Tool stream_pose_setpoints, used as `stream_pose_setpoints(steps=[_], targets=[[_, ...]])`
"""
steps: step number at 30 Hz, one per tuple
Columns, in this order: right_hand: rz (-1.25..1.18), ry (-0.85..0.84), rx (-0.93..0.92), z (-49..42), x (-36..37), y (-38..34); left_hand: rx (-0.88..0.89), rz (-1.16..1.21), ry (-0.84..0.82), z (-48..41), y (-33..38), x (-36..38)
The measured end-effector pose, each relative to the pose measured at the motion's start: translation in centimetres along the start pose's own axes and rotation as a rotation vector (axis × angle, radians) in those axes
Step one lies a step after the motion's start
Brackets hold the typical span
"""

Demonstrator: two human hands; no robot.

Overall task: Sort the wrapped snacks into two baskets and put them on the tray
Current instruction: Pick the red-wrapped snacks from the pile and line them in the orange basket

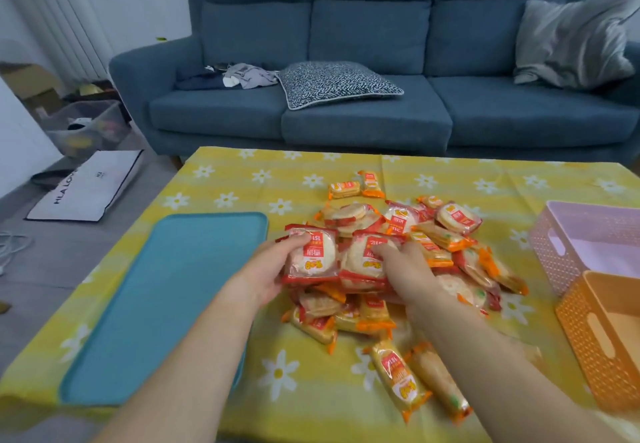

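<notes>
Since the yellow flowered table (242, 172) carries everything, you work from its middle. The blue tray (166, 304) lies flat at your left with nothing on it, presumably kept free so the filled baskets can land there last. Both baskets sit at your right edge, the pink basket (554, 255) behind and the orange basket (588, 345) nearer you, just beside each other. What shows of their insides holds no snack, so the sorting looks barely begun.

Between tray and baskets lies the snack pile (433, 235), red round packets mixed with orange long packets (398, 377), and a few strays lie apart from the heap. Your left hand (273, 269) grips a red packet (313, 255) at the pile's near-left side, fingers curled round its edge, likely gathering one kind before carrying it across. Your right hand (408, 269) lies palm down on the neighbouring red packet (367, 259), fingers close together on its wrapper. Whether the thumb pinches underneath I cannot tell.
</notes>
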State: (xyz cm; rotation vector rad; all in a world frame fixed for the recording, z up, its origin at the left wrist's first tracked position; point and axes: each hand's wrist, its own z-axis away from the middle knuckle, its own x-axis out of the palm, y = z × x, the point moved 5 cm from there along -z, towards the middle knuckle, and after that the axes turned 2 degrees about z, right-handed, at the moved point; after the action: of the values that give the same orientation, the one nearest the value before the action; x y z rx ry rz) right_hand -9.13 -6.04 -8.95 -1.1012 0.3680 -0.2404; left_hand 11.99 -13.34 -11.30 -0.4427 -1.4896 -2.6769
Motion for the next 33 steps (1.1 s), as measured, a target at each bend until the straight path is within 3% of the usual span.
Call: stream_pose_setpoints(steps=[6,12,16,22,27,30,33], targets=[[-0.146,-0.061,0.088,-0.5,1.8,0.6,-0.008,-0.026,0.072,0.1,0.0,-1.3],[-0.128,-0.104,-0.065,1.6,1.2,-0.7,-0.034,0.030,0.051,3.2,0.5,-0.9],[-0.101,-0.064,-0.257,4.2,-2.3,-2.6,0.056,0.147,0.000,6.4,1.3,2.6],[-0.039,0.127,-0.466,8.1,-13.1,-4.5,0.072,0.252,-0.061,9.5,-1.0,14.7],[-0.056,0.317,-0.463,9.4,-27.4,-2.9,0.023,0.179,-0.210,10.0,-5.1,29.5],[0.028,0.457,-0.392,9.0,-34.8,-0.4,0.086,0.067,-0.220,9.8,-8.0,36.7],[0.187,0.445,-0.233,7.0,-38.6,2.7,0.351,-0.324,-0.185,9.3,-9.6,40.9]])
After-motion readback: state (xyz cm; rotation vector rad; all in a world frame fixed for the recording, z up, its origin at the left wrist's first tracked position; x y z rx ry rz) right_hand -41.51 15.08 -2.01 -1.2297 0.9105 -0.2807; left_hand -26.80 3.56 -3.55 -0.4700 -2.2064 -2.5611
